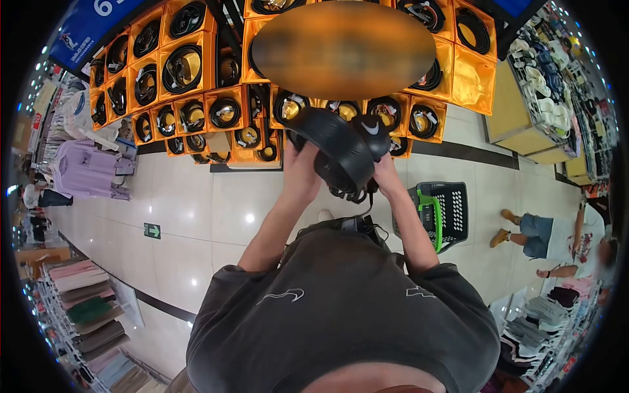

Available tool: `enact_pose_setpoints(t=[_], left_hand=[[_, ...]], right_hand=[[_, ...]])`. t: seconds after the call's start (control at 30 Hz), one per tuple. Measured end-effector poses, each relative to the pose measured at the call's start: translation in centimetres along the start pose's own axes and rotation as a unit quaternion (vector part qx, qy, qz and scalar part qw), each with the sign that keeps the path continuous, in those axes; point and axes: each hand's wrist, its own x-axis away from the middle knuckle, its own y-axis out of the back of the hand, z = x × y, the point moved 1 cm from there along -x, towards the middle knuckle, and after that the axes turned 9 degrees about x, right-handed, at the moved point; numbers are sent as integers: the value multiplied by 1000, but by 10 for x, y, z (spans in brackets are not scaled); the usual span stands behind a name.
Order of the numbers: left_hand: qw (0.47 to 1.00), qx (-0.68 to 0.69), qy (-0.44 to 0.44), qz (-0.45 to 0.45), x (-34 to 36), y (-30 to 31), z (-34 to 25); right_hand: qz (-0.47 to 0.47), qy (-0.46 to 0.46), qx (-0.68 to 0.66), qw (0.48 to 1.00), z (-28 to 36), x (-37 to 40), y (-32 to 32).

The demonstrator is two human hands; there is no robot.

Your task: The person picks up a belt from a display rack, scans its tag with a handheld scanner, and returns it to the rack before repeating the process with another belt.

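A wide black band with a grained, leathery surface, which looks like a coiled belt [337, 141], is up in front of my chest between both hands. My left hand [301, 171] grips it from the left, fingers partly hidden behind the loop. On the other side my right hand [385, 171] closes round its lower right part. Beside the band, above my right hand, is a dark rounded piece [372, 133] with a white swoosh. Just beyond stands a display of orange satin-lined boxes [226, 112], each with a coiled dark belt inside.
A dark shopping basket with a green handle [440, 216] stands on the tiled floor to my right. Farther right is a person in denim shorts [537, 236]. Shoe shelves [534, 98] are at the back right, and clothes racks [88, 167] line the left. A blurred oval covers part of the display.
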Motion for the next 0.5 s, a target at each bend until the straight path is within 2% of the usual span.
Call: enact_pose_setpoints(t=[0.1, 0.13, 0.23, 0.27, 0.37, 0.4, 0.5], left_hand=[[996, 80, -24, -23, -12, -3, -13], [997, 74, -6, -12, -20, 8, -12], [994, 83, -55, -46, -27, 16, -10], [992, 80, -79, -53, -27, 16, -11], [983, 61, -151, -78, -24, 16, -15], [982, 72, -156, -77, -22, 17, -15], [980, 63, -166, -92, -16, 21, -11]], right_hand=[[91, -123, -92, 984, -19, 0, 7], [93, -167, -139, 972, -31, 1, 3], [254, -202, -279, 904, -40, 3, -3], [254, -203, -335, 884, -51, 2, -2], [167, -163, -431, 872, -48, 8, 6], [122, -150, -346, 918, -24, 13, 6], [111, -121, -353, 921, -25, 14, 15]])
